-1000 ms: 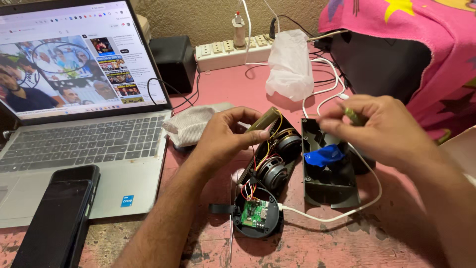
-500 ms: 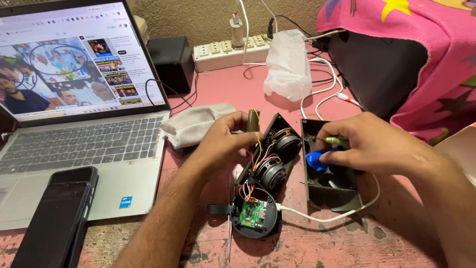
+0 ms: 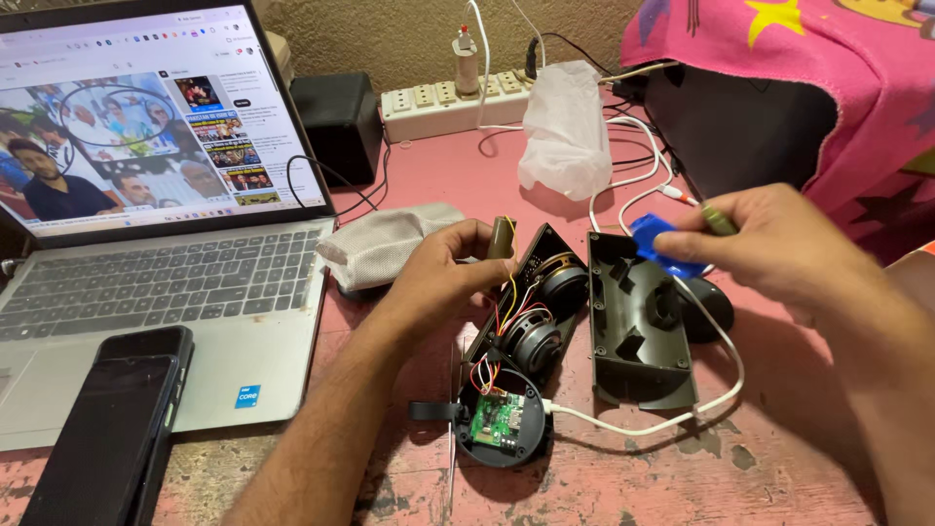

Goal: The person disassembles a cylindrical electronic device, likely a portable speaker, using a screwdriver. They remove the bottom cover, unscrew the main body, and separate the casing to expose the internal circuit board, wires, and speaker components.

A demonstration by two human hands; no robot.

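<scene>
Left hand point(image 3: 443, 268) pinching an olive cylinder point(image 3: 501, 237) above the opened speaker half point(image 3: 531, 312); right hand point(image 3: 779, 244) gripping a blue piece point(image 3: 657, 244) over the empty casing half point(image 3: 633, 331).

A laptop point(image 3: 146, 253) is set left on the worktop point(image 3: 623, 477), a phone point(image 3: 107, 429) laid on it. The opened speaker point(image 3: 531, 312) is placed to its right, a power strip point(image 3: 458, 97) behind.

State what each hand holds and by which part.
Left hand pinches the top of the olive cylinder. Right hand grips the blue piece by one end, plus a small olive bit.
</scene>
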